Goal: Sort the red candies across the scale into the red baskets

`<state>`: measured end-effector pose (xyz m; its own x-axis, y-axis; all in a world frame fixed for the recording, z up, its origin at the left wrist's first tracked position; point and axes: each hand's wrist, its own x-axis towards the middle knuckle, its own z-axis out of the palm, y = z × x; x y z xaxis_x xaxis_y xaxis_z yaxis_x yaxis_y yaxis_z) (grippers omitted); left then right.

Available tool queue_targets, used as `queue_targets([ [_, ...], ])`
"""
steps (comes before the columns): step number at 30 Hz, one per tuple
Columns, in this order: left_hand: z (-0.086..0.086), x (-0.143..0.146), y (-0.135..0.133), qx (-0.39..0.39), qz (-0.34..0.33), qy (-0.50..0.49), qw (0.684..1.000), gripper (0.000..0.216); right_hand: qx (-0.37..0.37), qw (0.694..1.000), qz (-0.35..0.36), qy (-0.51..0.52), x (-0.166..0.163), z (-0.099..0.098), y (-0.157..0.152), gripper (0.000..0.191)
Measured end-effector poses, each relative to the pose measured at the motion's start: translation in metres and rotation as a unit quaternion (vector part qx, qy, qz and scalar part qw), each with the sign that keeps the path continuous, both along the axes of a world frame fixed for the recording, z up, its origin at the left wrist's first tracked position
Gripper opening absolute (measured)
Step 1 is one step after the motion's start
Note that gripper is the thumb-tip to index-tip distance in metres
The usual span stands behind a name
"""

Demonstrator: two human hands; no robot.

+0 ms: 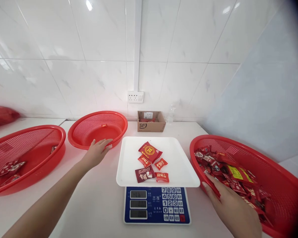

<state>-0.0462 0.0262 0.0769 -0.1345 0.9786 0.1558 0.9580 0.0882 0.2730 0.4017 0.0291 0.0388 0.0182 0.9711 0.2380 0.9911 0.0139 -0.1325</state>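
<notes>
Left hand [97, 150] splayed on basket [96, 114] (three total); right hand [228, 201] grip unclear; five packets [149, 150] on tray [181, 172].

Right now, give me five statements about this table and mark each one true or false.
1. The left hand rests on the rim of the middle red basket. True.
2. The white tray on the scale is bare. False: several red packets lie on it.
3. The right hand reaches into the right red basket. True.
4. The cardboard box stands at the table's front edge. False: it stands at the back, by the wall.
5. The middle red basket is heaped full. False: it is nearly bare.
</notes>
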Motion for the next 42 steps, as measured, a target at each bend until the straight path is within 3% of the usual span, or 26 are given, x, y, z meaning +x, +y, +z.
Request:
queue_targets([
  [2, 0.004, 0.03, -0.003, 0.042, -0.037, -0.049, 0.997, 0.042, -0.015, 1.0, -0.003, -0.003, -0.002, 0.003, -0.001, 0.057],
  [4, 0.008, 0.06, -0.01, 0.068, -0.117, -0.101, 0.986, 0.036, -0.027, 1.0, -0.003, -0.009, -0.003, 0.006, -0.001, 0.057],
  [7, 0.01, 0.1, -0.021, 0.01, -0.241, -0.132, 0.961, 0.027, -0.016, 1.0, -0.007, -0.018, -0.004, 0.007, -0.001, 0.055],
  [10, 0.005, 0.123, -0.026, -0.026, -0.292, -0.123, 0.948, 0.028, -0.002, 1.0, -0.005, -0.023, -0.005, 0.006, -0.002, 0.053],
  [17, 0.003, 0.129, -0.022, -0.051, -0.253, -0.145, 0.955, 0.029, -0.019, 1.0, -0.01, -0.022, -0.006, 0.008, -0.003, 0.055],
  [23, 0.005, 0.133, -0.024, -0.057, -0.261, -0.142, 0.953, 0.027, -0.022, 0.999, -0.011, -0.026, -0.007, 0.01, -0.004, 0.055],
  [28, 0.005, 0.126, -0.021, -0.006, -0.247, -0.198, 0.949, 0.034, -0.01, 0.999, -0.004, -0.039, -0.006, 0.008, -0.004, 0.055],
  [31, 0.015, 0.1, -0.01, 0.101, -0.184, -0.169, 0.963, 0.026, 0.0, 0.999, -0.006, -0.042, -0.006, 0.007, -0.005, 0.054],
  [33, 0.024, 0.077, 0.0, 0.173, -0.095, -0.123, 0.973, 0.026, 0.001, 0.999, -0.004, -0.039, -0.007, 0.007, -0.005, 0.054],
  [35, 0.033, 0.057, 0.008, 0.209, 0.005, -0.061, 0.976, 0.029, -0.004, 0.999, -0.004, -0.035, -0.007, 0.008, -0.005, 0.054],
  [37, 0.037, 0.049, 0.013, 0.211, 0.042, -0.004, 0.977, 0.03, -0.01, 0.999, -0.007, -0.032, -0.008, 0.009, -0.005, 0.053],
  [39, 0.036, 0.055, 0.013, 0.175, -0.019, 0.014, 0.984, 0.025, -0.016, 0.999, -0.011, -0.029, -0.009, 0.01, -0.005, 0.052],
  [42, 0.026, 0.086, 0.009, 0.059, -0.201, 0.001, 0.978, 0.023, -0.026, 0.999, -0.014, -0.032, -0.01, 0.011, -0.004, 0.053],
])
